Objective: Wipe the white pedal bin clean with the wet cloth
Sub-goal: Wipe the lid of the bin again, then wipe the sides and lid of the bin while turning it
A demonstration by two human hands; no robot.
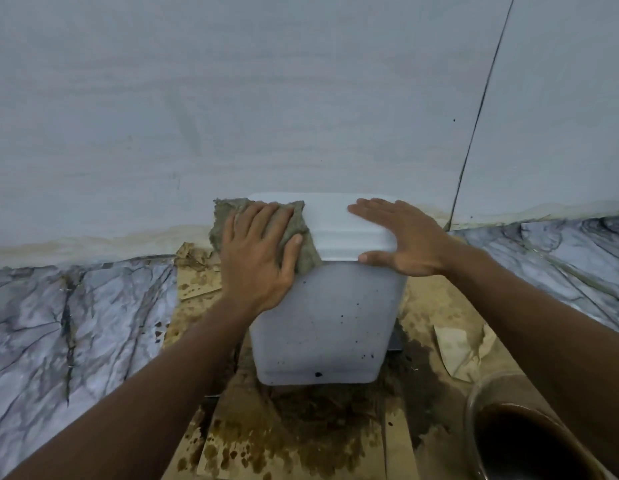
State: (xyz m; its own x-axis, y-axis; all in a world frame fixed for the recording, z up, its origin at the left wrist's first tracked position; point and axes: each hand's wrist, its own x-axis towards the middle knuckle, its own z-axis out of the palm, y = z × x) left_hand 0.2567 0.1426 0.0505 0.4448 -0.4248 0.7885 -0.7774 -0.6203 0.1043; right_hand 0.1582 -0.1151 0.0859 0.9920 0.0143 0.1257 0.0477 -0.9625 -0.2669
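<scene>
Bowl (529, 441) of brown water sits nearest, at right. Bin (321, 317) stands on stained cardboard (294, 434) against the wall. Left hand (257, 252) presses cloth (299, 237) flat to lid's left edge; right hand (401, 233) lies spread on lid. Front remains speckled; wiping appears incomplete.

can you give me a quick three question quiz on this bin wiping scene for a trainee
1. Which hand presses the wet cloth on the pedal bin?
2. True or false: the right hand lies flat on the bin lid.
3. The bin's front shows: A) dark specks B) a sticker C) a crack.

Key: 1. The left hand, at the lid's left edge. 2. True. 3. A.
</scene>
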